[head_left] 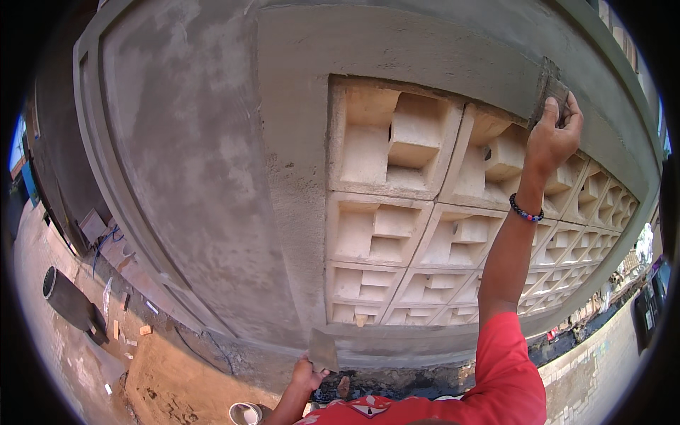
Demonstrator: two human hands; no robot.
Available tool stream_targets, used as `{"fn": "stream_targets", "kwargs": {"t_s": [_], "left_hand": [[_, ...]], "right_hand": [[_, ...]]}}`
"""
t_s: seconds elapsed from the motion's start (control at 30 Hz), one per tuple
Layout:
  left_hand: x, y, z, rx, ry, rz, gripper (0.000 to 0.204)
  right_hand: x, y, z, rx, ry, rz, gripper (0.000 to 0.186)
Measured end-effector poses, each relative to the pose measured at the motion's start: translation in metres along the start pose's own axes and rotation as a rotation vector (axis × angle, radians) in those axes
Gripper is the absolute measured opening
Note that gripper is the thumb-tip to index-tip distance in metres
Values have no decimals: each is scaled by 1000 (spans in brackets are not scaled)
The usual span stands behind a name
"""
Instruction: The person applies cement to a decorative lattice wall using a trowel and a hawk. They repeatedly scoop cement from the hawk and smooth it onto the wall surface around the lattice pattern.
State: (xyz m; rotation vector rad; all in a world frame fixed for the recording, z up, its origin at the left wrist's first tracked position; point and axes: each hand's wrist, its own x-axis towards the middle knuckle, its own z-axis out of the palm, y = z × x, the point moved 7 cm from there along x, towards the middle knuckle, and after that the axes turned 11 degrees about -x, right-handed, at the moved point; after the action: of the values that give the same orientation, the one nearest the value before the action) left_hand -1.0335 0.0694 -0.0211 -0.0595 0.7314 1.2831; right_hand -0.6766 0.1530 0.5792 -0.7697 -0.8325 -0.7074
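High on the right, my right hand is closed around a small, flat plastering float, its face against the grey plaster band above the blocks. Low in the middle, my left hand grips a trowel by its lower end; the grey, rectangular blade points up in front of the wall foot. Smooth grey plaster covers the wall on the left. A raised plaster border frames a grid of cream ventilation blocks, which my right arm partly crosses.
Below, to the left, lie a mound of sand and a small pale bucket. A dark cylindrical container stands further left, with brick pieces nearby. A dark, wet gutter runs along the wall foot; paving lies at right.
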Motion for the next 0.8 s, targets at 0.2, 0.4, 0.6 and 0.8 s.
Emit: {"fn": "stream_targets", "kwargs": {"t_s": [0.2,0.4,0.6,0.8], "left_hand": [[5,7,-23,2,25,19,27],[6,14,-28,-29,0,65,26],[-2,13,-35,-81,-30,101,22],[-6,15,-59,-162,40,110,22]], "right_hand": [[-41,-41,45,-219,-83,-135,35],[-143,-177,119,-13,-304,-443,34],[-153,-224,131,264,-524,-704,32],[-107,-239,144,15,-463,-907,34]]}}
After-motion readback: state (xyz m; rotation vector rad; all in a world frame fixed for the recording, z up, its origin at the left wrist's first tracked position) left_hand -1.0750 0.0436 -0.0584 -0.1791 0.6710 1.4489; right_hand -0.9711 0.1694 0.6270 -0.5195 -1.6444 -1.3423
